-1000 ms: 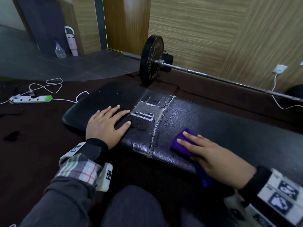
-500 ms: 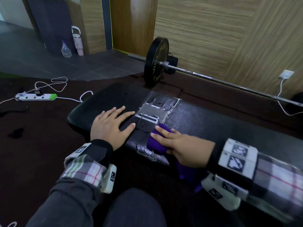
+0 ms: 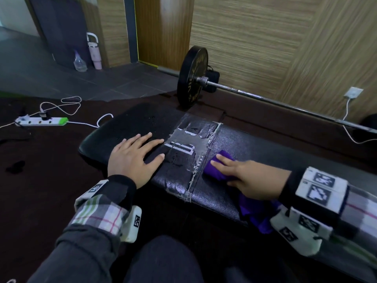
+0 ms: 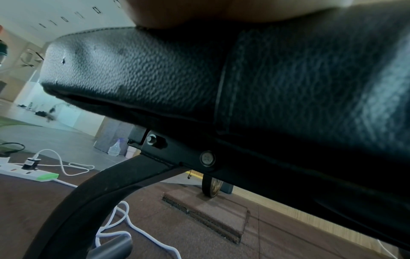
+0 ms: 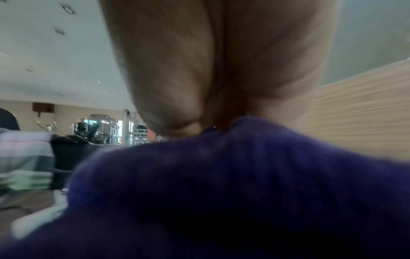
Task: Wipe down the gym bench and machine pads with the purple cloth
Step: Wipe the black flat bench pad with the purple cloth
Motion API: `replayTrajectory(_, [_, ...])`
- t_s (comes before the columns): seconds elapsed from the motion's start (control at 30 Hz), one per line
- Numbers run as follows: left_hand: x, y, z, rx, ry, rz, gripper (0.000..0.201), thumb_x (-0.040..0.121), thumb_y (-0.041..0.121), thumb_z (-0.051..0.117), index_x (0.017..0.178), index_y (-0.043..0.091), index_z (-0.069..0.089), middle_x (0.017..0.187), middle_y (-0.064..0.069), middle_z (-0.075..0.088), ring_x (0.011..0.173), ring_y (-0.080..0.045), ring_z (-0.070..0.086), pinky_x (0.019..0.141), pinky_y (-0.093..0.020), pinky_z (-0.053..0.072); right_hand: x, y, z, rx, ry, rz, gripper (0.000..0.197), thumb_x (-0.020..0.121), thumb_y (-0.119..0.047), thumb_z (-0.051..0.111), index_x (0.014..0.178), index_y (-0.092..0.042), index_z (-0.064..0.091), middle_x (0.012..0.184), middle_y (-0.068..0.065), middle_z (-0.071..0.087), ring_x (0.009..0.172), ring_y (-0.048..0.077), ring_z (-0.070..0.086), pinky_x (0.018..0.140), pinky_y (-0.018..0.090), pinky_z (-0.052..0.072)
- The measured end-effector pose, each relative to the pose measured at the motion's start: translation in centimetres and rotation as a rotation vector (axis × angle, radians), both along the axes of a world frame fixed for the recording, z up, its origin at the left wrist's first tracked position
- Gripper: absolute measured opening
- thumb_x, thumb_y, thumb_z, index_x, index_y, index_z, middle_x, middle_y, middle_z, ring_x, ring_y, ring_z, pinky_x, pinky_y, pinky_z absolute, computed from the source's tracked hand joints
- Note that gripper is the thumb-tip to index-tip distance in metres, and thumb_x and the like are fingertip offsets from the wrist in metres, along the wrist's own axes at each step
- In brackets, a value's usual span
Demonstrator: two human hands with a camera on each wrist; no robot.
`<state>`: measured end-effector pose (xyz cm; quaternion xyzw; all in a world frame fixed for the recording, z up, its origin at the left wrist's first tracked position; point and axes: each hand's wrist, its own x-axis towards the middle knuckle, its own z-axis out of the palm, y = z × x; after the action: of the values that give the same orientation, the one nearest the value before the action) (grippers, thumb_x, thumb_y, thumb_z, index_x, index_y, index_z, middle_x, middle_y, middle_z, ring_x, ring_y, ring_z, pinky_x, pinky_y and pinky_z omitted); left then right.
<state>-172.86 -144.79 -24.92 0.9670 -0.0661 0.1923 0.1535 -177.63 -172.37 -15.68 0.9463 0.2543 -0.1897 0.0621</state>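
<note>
The black padded gym bench point(image 3: 275, 152) runs across in front of me, with a worn grey taped patch point(image 3: 189, 144) over its middle. My left hand point(image 3: 132, 160) lies flat on the pad left of the patch, fingers spread. My right hand point(image 3: 251, 178) presses the purple cloth point(image 3: 218, 170) onto the pad just right of the patch's seam, fingers straight. Part of the cloth hangs over the near edge. In the left wrist view the pad's side point(image 4: 155, 73) fills the frame under my palm point(image 4: 199, 12). The right wrist view shows the cloth point(image 5: 221, 192) bunched under my hand point(image 5: 210, 70).
A barbell with a black plate point(image 3: 192, 77) lies on the floor behind the bench, by the wood wall. A power strip point(image 3: 40, 121) with white cables is on the floor to the left. A spray bottle point(image 3: 80, 62) and pink tumbler point(image 3: 94, 52) stand far left. The bench's curved leg point(image 4: 99, 192) is below.
My right hand swept the cloth left to the taped patch, then back right of its seam. The left hand stayed flat in place.
</note>
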Motion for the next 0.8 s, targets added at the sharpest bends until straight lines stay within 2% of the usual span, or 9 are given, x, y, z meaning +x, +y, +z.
replayTrajectory(0.13, [-0.1,-0.1,0.1,-0.015,0.007,0.0,0.062,0.078,0.072,0.02,0.131,0.055,0.048,0.147,0.019,0.042,0.14,-0.008,0.032,0.116,-0.033,0.017,-0.1,2.5,-1.0,0.091,-0.028,0.076,0.064,0.099,-0.017,0.039,0.15,-0.024,0.003,0.158,0.0,-0.008,0.145,0.016,0.007,0.117,0.029,0.007])
replayTrajectory(0.23, [-0.1,-0.1,0.1,-0.014,0.007,0.0,0.063,0.078,0.073,0.02,0.131,0.055,0.048,0.147,0.019,0.042,0.14,-0.007,0.032,0.116,-0.033,0.018,2.3,4.0,-1.3,0.113,-0.048,0.055,0.063,0.099,-0.016,0.039,0.15,-0.026,0.004,0.158,-0.001,-0.008,0.144,0.021,0.013,0.117,0.03,0.012])
replayTrajectory(0.33, [0.0,0.0,0.0,-0.015,0.011,-0.005,0.062,0.078,0.073,0.02,0.13,0.055,0.048,0.147,0.019,0.042,0.14,-0.008,0.032,0.116,-0.033,0.018,4.9,3.8,-1.0,0.064,-0.059,-0.006,0.064,0.099,-0.018,0.04,0.15,-0.029,0.005,0.158,-0.002,-0.006,0.14,0.027,0.026,0.114,0.032,0.021])
replayTrajectory(0.5, [0.2,0.1,-0.2,-0.018,-0.002,-0.01,0.06,0.078,0.072,0.021,0.129,0.055,0.049,0.146,0.018,0.044,0.139,-0.01,0.034,0.115,-0.035,0.02,5.1,0.8,-0.1,-0.046,-0.085,-0.074,0.063,0.099,-0.021,0.041,0.15,-0.03,0.005,0.158,-0.004,-0.003,0.134,0.026,0.036,0.109,0.029,0.025])
replayTrajectory(0.67, [0.3,0.1,-0.3,-0.022,-0.012,-0.003,0.06,0.078,0.072,0.023,0.128,0.055,0.05,0.145,0.018,0.045,0.139,-0.01,0.035,0.115,-0.035,0.022,1.2,0.9,0.2,-0.029,-0.025,-0.024,0.063,0.098,-0.021,0.042,0.15,-0.031,0.007,0.158,-0.005,-0.003,0.134,0.027,0.036,0.109,0.026,0.021])
replayTrajectory(0.8, [0.2,0.0,-0.2,-0.026,-0.004,-0.005,0.061,0.078,0.073,0.022,0.129,0.055,0.049,0.146,0.018,0.044,0.139,-0.01,0.034,0.115,-0.034,0.02,1.7,3.3,-0.3,0.055,-0.028,0.022,0.063,0.098,-0.018,0.042,0.15,-0.031,0.009,0.158,-0.005,-0.003,0.136,0.027,0.032,0.112,0.029,0.023])
